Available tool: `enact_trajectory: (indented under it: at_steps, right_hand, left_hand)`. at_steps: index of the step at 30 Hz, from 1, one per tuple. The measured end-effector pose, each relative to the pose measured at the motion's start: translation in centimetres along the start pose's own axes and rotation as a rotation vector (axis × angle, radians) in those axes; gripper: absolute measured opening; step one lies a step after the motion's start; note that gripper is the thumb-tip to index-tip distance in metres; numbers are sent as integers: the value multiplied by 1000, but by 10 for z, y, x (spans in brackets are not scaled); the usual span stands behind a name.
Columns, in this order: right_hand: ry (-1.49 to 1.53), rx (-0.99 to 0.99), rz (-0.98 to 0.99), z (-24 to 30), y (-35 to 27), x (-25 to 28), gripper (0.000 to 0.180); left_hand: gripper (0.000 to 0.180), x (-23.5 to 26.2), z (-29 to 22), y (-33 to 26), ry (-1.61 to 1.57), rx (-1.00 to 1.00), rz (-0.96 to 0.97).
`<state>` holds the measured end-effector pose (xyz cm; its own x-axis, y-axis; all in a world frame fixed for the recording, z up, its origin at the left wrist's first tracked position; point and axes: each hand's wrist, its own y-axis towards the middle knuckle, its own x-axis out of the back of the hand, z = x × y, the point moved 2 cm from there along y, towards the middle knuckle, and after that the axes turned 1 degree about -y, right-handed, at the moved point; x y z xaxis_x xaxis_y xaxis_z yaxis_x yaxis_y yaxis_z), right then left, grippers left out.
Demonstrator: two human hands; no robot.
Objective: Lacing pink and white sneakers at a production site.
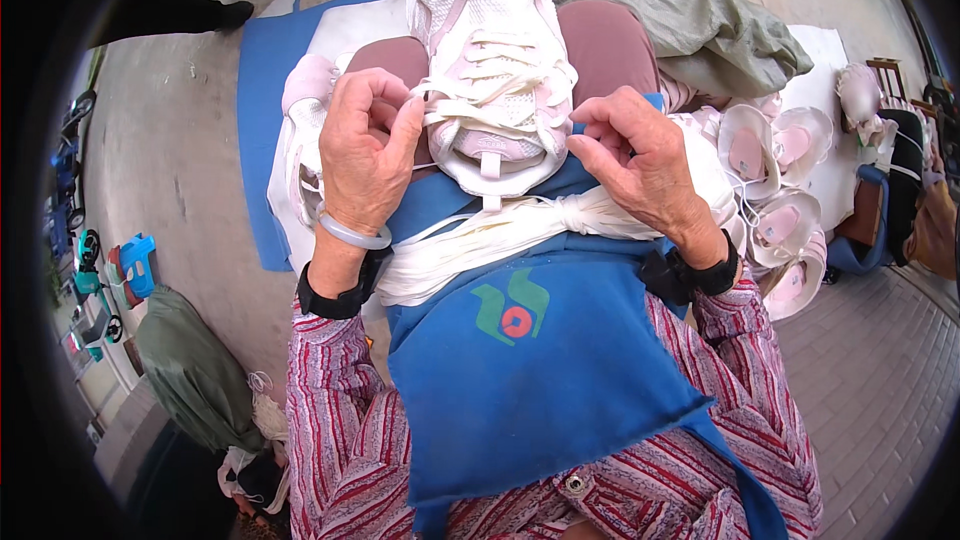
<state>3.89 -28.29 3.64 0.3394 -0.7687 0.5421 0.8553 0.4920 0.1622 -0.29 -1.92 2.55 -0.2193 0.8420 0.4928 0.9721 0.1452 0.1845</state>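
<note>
On the lap, lacing the pink-and-white sneaker [490,60]: left hand [362,145] pinches lace [470,90], right hand [640,160] half-curled, holding nothing; tensioning seems next.

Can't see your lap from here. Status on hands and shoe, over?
Left hand pinching a white lace. Right hand pinching at the pink-white shoe tongue side. Lace bundle across lap, nothing blocking.

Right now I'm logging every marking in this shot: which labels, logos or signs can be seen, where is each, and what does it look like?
Logo patch: middle of the blue apron on the lap; green angular shape around a red round mark.
Tongue label: on the pink-and-white shoe between both hands; small, pale, too blurred to detail.
No signs or screens.
</note>
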Motion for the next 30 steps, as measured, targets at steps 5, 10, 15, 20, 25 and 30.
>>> enact_trajectory:
  at_steps: [5,10,15,20,25,30]
  right_hand:
    - [33,-10,-36,-3,0,-2,19]
    - [-44,110,-61,10,5,-4,22]
    - [-259,271,-34,25,13,-18,18]
    - [-374,338,-87,24,22,-23,13]
    - [-357,385,-180,31,38,-22,16]
    - [-293,355,-30,26,19,-26,9]
  left_hand:
    - [17,0,-9,-9,-99,20,-22]
    - [27,-5,-36,-7,74,-176,56]
    - [19,-9,-36,0,155,-182,155]
    - [17,-15,-32,12,121,-217,130]
    - [18,5,-31,32,165,-355,88]
    - [24,10,-12,22,144,-280,48]
